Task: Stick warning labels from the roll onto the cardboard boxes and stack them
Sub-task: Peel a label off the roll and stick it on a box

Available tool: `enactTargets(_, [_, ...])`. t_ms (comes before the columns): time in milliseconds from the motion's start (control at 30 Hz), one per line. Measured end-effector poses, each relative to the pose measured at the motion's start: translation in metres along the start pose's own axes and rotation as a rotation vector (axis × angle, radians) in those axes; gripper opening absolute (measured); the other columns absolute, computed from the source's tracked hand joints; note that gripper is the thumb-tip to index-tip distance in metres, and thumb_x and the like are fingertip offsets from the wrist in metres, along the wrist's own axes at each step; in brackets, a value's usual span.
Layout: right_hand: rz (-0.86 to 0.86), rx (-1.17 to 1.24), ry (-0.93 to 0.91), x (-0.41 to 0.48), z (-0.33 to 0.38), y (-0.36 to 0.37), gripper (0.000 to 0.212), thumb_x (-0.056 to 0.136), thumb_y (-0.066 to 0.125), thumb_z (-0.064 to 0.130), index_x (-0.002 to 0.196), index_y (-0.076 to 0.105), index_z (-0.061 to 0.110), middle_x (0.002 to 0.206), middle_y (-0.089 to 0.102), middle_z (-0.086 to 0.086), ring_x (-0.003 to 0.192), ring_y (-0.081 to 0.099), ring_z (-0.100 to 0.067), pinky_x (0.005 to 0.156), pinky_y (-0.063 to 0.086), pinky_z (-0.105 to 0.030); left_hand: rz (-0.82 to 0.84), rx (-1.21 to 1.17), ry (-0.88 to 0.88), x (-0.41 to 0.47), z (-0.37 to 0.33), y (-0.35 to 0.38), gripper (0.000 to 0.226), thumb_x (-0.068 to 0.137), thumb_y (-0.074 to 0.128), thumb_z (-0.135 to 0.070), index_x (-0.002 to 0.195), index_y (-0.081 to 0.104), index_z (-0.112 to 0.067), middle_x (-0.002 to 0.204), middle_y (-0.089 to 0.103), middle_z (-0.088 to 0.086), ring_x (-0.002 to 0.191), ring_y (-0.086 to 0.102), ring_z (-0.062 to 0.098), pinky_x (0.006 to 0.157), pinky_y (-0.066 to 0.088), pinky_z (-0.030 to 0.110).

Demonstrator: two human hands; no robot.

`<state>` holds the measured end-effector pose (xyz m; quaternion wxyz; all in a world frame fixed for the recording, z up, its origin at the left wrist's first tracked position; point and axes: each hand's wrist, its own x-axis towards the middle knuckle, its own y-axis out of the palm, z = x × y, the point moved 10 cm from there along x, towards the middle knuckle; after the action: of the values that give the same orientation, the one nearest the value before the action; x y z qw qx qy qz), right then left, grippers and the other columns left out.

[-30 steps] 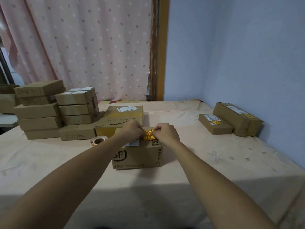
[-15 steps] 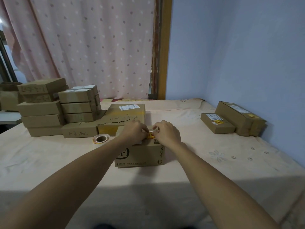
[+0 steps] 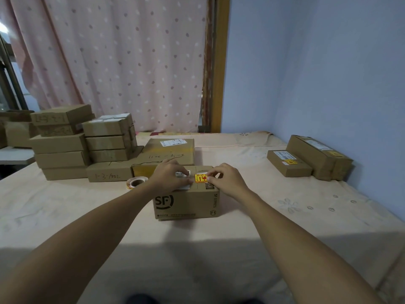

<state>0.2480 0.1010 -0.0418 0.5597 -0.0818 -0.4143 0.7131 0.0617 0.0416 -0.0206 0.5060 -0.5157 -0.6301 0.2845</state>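
warning label [image 3: 201,178] lay on top of the SF box [image 3: 186,202], long axis left-right, sitting between the two hands; right hand [image 3: 228,181] was nearer, its grip pinched with thumb and forefinger on the label's right end; left hand [image 3: 169,176] rested on the box top over the white shipping label, fingers loose, clamped on nothing, fingertips just beside the label's left end; label looked mostly flat, so likely the press-down step; smoothing would run along that axis toward the right hand; roll [image 3: 137,182] sat on the bed [image 3: 65,216] just left of the box; labelled boxes [image 3: 289,163] well apart to the right, so the right hand is closer for stacking
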Motion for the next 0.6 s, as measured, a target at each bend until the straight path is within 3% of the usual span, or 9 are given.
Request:
enactTargets(133, [-0.077, 0.212, 0.185, -0.007, -0.023, -0.010, 0.021, 0.093, 0.070, 0.039, 0.108, 0.071, 0.024, 0.108, 0.066, 0.007, 0.098, 0.062, -0.010, 0.075, 0.048, -0.023, -0.130, -0.032, -0.174, -0.014, 0.035, -0.016, 0.029, 0.095, 0.062, -0.042, 0.108, 0.074, -0.019, 0.113, 0.060, -0.001, 0.106, 0.051, 0.018, 0.086, 0.047, 0.036])
enactTargets(233, [0.072, 0.385, 0.402, -0.015, -0.045, 0.013, 0.043, 0.091, 0.064, 0.058, 0.113, 0.068, 0.022, 0.111, 0.070, 0.004, 0.102, 0.068, -0.018, 0.080, 0.061, -0.035, -0.135, 0.046, -0.322, -0.023, 0.054, -0.024, 0.024, 0.096, 0.057, -0.032, 0.102, 0.065, -0.010, 0.110, 0.056, 0.005, 0.092, 0.054, 0.021, 0.073, 0.042, 0.033])
enactTargets(300, [0.135, 0.531, 0.514, -0.021, -0.053, 0.026, 0.055, 0.088, 0.062, 0.064, 0.117, 0.070, 0.019, 0.110, 0.075, -0.002, 0.100, 0.074, -0.023, 0.089, 0.062, -0.043, -0.101, 0.022, -0.419, -0.028, 0.061, -0.023, 0.024, 0.095, 0.054, -0.031, 0.104, 0.058, -0.010, 0.107, 0.055, 0.005, 0.089, 0.054, 0.022, 0.068, 0.040, 0.033])
enactTargets(400, [0.220, 0.592, 0.549, -0.030, -0.045, 0.034, 0.042, 0.093, 0.066, 0.054, 0.112, 0.073, 0.017, 0.102, 0.079, -0.003, 0.098, 0.075, -0.024, 0.095, 0.059, -0.044, -0.058, -0.032, -0.497, -0.030, 0.063, -0.018, 0.023, 0.094, 0.054, -0.035, 0.101, 0.057, -0.014, 0.093, 0.061, 0.003, 0.078, 0.057, 0.018, 0.056, 0.039, 0.031])
enactTargets(600, [0.156, 0.695, 0.549, -0.039, -0.054, 0.006, 0.041, 0.086, 0.076, 0.052, 0.108, 0.073, 0.018, 0.103, 0.078, -0.002, 0.102, 0.072, -0.028, 0.093, 0.058, -0.052, -0.339, -0.203, -0.482, -0.028, 0.047, -0.042, 0.022, 0.092, 0.058, -0.038, 0.099, 0.064, -0.019, 0.089, 0.064, -0.003, 0.082, 0.060, 0.016, 0.063, 0.049, 0.033])
